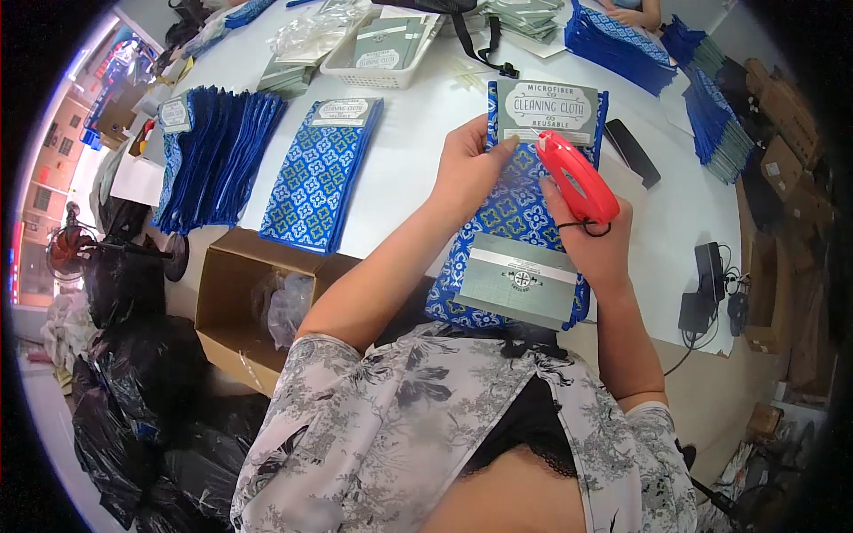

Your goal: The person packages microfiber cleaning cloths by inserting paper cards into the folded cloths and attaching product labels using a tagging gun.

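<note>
A blue patterned microfiber cloth (pixel 524 209) lies before me at the table's front edge, with a grey card header reading "Cleaning Cloth" (pixel 548 108) at its top. A second grey card (pixel 518 277) lies across its lower end. My left hand (pixel 471 164) grips the cloth's left edge just below the header, thumb on top and fingers hidden underneath. In my right hand (pixel 597 238) is a red tagging gun (pixel 579 176) with a dark cord loop. The gun's tip points up-left and is close to the header's lower edge; whether it touches cannot be told.
Left on the white table (pixel 404 169) are a cloth stack (pixel 320 178) and a fanned row of cloths (pixel 218 155). Behind stands a white basket (pixel 378 71) of cards. A black phone (pixel 633 153) lies right. An open carton (pixel 240 302) sits below. Another person's arm (pixel 635 13) shows at the far side.
</note>
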{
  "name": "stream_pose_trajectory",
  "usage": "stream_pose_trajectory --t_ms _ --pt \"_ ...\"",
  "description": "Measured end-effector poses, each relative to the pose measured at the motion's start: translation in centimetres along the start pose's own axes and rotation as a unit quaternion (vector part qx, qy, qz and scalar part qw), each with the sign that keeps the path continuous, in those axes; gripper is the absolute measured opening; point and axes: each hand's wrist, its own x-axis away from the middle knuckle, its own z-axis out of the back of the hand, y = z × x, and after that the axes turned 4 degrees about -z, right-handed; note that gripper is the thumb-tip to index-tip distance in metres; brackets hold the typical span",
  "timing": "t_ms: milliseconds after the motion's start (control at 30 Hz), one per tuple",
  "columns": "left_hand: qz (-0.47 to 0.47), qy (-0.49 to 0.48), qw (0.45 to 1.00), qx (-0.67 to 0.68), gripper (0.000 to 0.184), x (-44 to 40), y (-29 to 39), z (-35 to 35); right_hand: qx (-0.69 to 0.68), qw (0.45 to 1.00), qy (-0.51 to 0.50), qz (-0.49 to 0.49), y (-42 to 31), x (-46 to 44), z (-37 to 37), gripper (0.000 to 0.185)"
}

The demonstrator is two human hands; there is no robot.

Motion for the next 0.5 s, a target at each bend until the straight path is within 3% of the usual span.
stream_pose_trajectory --t_ms 233,433,500 --pt "-0.004 -0.017 1.000 -0.010 0.031 0.22 0.26 0.02 0.025 0.999 -0.017 -0.019 -0.17 -0.29 -0.42 0.019" --pt "-0.032 -0.010 0.999 0.000 0.026 0.35 0.16 -0.24 0.021 0.999 -0.018 -0.023 -0.03 -0.40 -0.71 0.020" --pt "-0.040 -0.010 0.999 -0.010 0.026 0.42 0.24 -0.34 -0.019 0.991 -0.067 -0.112 -0.23 -0.37 -0.37 0.020"
